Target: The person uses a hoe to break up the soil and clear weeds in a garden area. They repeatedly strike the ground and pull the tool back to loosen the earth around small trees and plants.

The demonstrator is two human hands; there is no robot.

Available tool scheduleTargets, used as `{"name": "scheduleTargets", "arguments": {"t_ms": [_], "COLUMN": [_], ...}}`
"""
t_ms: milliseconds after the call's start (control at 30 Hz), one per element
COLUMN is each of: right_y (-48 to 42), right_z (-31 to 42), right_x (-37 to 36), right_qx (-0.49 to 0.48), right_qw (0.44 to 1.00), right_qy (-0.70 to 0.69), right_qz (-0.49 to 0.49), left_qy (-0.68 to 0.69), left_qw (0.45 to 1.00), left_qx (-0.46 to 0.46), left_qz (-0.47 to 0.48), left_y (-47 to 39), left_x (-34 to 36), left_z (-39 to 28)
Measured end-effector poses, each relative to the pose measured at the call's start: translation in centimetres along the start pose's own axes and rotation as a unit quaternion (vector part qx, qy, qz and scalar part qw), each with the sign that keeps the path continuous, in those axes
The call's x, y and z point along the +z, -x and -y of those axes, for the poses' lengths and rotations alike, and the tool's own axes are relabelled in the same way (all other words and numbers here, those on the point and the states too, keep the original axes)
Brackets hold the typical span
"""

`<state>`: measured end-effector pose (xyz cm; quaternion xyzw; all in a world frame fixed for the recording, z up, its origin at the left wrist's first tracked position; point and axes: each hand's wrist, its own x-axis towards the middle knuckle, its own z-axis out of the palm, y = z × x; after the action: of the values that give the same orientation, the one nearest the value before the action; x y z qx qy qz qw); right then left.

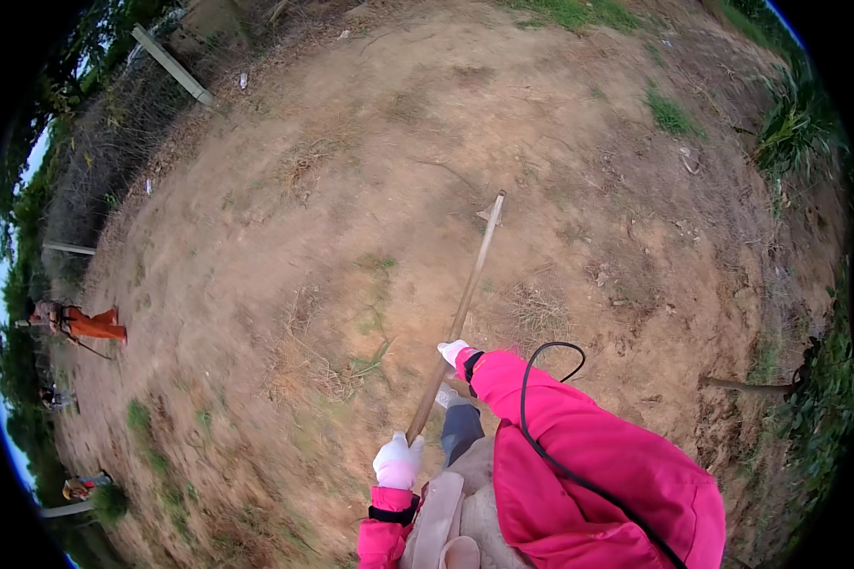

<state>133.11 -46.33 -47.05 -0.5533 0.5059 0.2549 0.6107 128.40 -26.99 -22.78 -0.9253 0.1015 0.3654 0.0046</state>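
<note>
A long-handled tool with a wooden handle (474, 277) reaches from my body out over the dirt. Its far end (494, 212) bears a small blade, likely a hoe's, low against the ground. My left hand (397, 461), in a white glove, is closed round the near end of the handle. Farther up the shaft, my right hand (455, 353), gloved in white too, grips it. Both sleeves are bright pink, and a black cable (525, 405) loops over the right one. Below the handle, between my hands, part of my shoe and blue trouser leg (461, 430) shows.
Dry grass clumps (541, 310) dot the bare soil. At the far left a person in orange trousers (92, 323) holds a long tool; other people are farther off. Concrete posts (174, 65) and brush line the left edge. A thin trunk or branch (747, 386) juts in at right.
</note>
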Motion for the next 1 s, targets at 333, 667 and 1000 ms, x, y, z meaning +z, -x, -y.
{"name": "scheduleTargets", "arguments": {"t_ms": [333,667,1000], "right_y": [5.7,-7.3,-7.1], "right_z": [-1.1,-3.7,-3.0], "right_x": [10.4,13.7,6.4], "right_qx": [0.065,-0.043,-0.309], "right_qw": [0.980,0.991,0.932], "right_qy": [0.027,-0.032,0.186], "right_qz": [0.186,0.120,0.041], "left_qy": [-0.020,-0.128,-0.152], "left_qw": [0.982,0.978,0.988], "left_qx": [-0.130,-0.115,0.000], "left_qz": [0.137,0.117,0.042], "left_y": [7.8,6.3,7.5], "left_x": [-4.9,-9.8,-12.6], "left_z": [12.7,9.6,1.4]}}
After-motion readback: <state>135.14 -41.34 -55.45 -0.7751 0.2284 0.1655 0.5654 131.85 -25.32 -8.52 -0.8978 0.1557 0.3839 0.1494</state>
